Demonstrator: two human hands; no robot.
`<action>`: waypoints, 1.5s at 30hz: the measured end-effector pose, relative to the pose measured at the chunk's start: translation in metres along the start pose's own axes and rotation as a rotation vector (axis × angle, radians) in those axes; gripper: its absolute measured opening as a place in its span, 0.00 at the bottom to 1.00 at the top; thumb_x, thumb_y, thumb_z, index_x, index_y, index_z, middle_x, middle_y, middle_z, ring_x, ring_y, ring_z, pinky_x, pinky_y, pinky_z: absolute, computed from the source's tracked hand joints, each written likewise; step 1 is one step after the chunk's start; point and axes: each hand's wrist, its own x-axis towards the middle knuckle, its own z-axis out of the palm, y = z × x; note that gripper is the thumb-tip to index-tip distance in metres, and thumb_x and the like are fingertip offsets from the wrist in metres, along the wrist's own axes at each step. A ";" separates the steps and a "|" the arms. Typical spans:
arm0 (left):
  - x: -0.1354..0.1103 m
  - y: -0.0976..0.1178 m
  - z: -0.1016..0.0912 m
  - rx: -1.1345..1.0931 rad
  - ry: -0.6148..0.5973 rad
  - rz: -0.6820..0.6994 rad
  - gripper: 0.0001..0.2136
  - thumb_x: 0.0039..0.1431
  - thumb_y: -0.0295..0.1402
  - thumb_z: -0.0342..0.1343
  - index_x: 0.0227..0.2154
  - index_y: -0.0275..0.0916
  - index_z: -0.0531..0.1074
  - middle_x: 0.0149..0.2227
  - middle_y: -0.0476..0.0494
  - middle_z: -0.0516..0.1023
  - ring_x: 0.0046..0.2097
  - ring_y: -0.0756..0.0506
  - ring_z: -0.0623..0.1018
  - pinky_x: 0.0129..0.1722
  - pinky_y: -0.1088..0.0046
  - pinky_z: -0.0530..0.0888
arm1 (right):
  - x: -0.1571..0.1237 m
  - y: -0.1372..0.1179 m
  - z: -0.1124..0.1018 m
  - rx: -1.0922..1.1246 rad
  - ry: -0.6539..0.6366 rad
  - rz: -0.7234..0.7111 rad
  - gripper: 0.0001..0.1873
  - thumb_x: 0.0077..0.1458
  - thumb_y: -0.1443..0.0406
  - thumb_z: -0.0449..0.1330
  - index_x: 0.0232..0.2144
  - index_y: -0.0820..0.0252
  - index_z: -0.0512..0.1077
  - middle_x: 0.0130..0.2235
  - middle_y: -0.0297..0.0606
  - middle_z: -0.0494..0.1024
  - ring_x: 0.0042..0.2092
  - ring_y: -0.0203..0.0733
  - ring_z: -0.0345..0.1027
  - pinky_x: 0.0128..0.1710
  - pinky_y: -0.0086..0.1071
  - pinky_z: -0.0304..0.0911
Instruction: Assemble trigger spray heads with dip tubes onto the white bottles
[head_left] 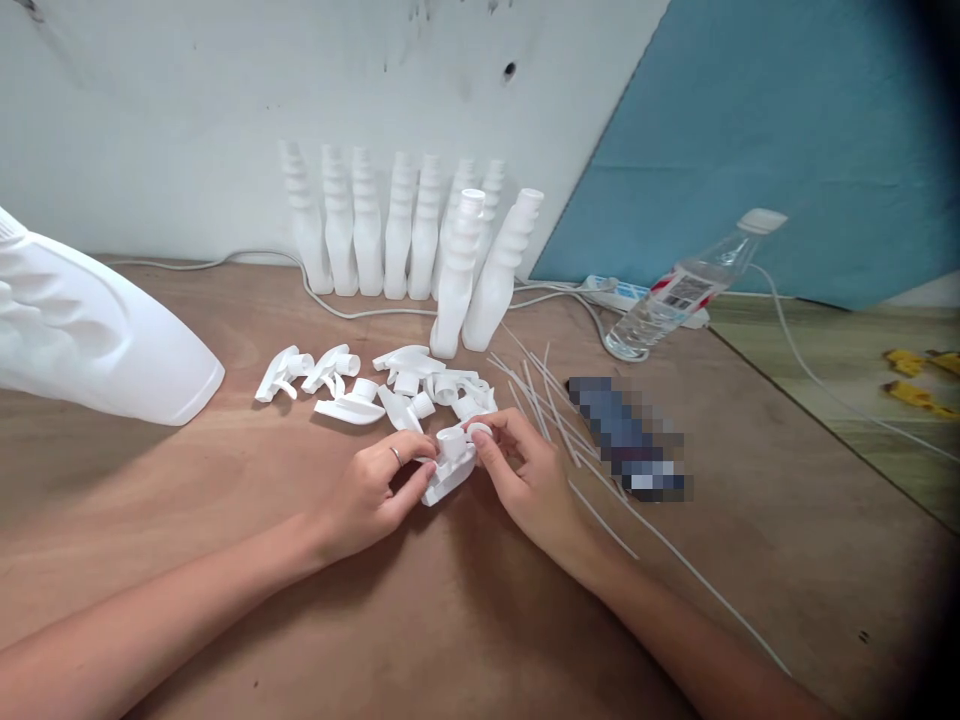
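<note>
Between thumb and fingers, my left hand [386,484] grips a white trigger spray head [452,472] just above the wooden table. Its round collar points upward. My right hand [529,475] pinches a small white ring [478,430] close beside that collar; whether the two touch, I cannot tell. Behind my hands lie several more spray heads, among them one on its back [350,405] and a cluster [420,372]. Thin white tubes [536,400] are scattered just past my right hand.
Several white bottles [367,235] stand uncapped along the wall, two of them [459,275] nearer me. A large white bottle [97,330] juts in at left. To the right are a water bottle [675,295], a power strip [622,292], a cable [375,313] and a blurred-out dark object [619,430].
</note>
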 end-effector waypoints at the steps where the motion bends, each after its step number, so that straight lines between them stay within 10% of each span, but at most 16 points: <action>1: 0.000 0.001 -0.001 0.005 0.016 0.005 0.04 0.64 0.26 0.49 0.39 0.37 0.68 0.40 0.44 0.74 0.43 0.49 0.74 0.45 0.73 0.70 | 0.000 0.001 0.004 0.019 0.027 0.009 0.09 0.62 0.58 0.54 0.35 0.58 0.68 0.32 0.36 0.74 0.33 0.37 0.69 0.31 0.29 0.66; 8: 0.002 0.005 -0.003 0.045 0.071 0.082 0.08 0.58 0.19 0.47 0.36 0.37 0.65 0.40 0.43 0.70 0.40 0.50 0.72 0.40 0.75 0.71 | 0.003 0.000 0.023 0.286 0.134 0.015 0.09 0.60 0.59 0.57 0.32 0.58 0.66 0.26 0.30 0.69 0.24 0.31 0.62 0.21 0.25 0.58; 20: 0.001 0.002 0.000 0.097 0.084 0.191 0.15 0.54 0.14 0.46 0.39 0.39 0.64 0.43 0.44 0.68 0.38 0.52 0.70 0.37 0.79 0.69 | 0.002 0.002 0.008 0.021 0.085 -0.338 0.10 0.60 0.71 0.56 0.40 0.57 0.75 0.30 0.34 0.76 0.28 0.33 0.68 0.27 0.26 0.63; 36: 0.006 0.006 -0.005 0.048 -0.005 0.245 0.16 0.54 0.21 0.52 0.46 0.36 0.63 0.41 0.38 0.70 0.45 0.42 0.70 0.46 0.62 0.70 | 0.003 0.011 0.002 -0.010 -0.155 -0.598 0.16 0.55 0.76 0.55 0.45 0.62 0.69 0.42 0.45 0.74 0.42 0.40 0.71 0.43 0.34 0.69; 45: 0.002 -0.003 -0.001 0.125 0.000 0.266 0.11 0.57 0.23 0.55 0.43 0.35 0.68 0.42 0.38 0.73 0.42 0.46 0.75 0.41 0.69 0.74 | 0.005 0.013 0.001 -0.063 -0.226 -0.680 0.12 0.57 0.72 0.56 0.44 0.59 0.69 0.44 0.45 0.73 0.45 0.40 0.70 0.44 0.34 0.69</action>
